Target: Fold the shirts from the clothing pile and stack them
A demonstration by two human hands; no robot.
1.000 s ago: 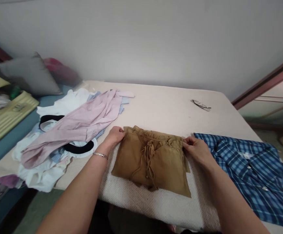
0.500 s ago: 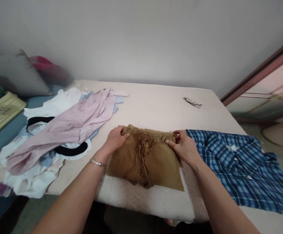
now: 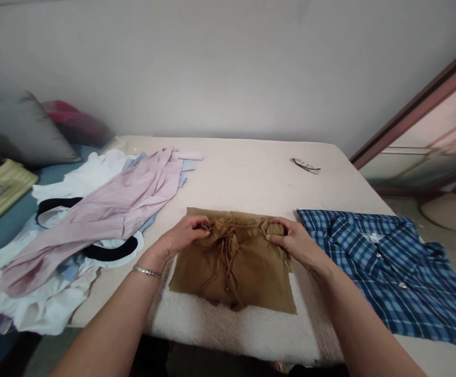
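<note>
A brown drawstring garment (image 3: 259,267) lies folded into a rough rectangle near the front edge of the covered table. Thin brown ties hang in loops down its middle from a gathered upper edge. My left hand (image 3: 186,233), with a silver bracelet at the wrist, pinches the gathers at the upper left. At the upper right, the thumb and fingers of my right hand (image 3: 289,238) close on the same gathered edge. A blue plaid shirt (image 3: 381,272) lies flat just right of my right hand, collar and buttons up.
On the left lies a heap of clothes, with a pale pink garment (image 3: 133,193) over white and light blue ones. Eyeglasses (image 3: 305,166) rest toward the back right of the table (image 3: 243,167). Behind the heap are a grey cushion (image 3: 23,131) and a yellow bag (image 3: 6,191).
Both hands have drawn the gathered edge slightly toward me, and a flat strip of brown cloth now shows behind it. My left hand has shifted its grip inward.
</note>
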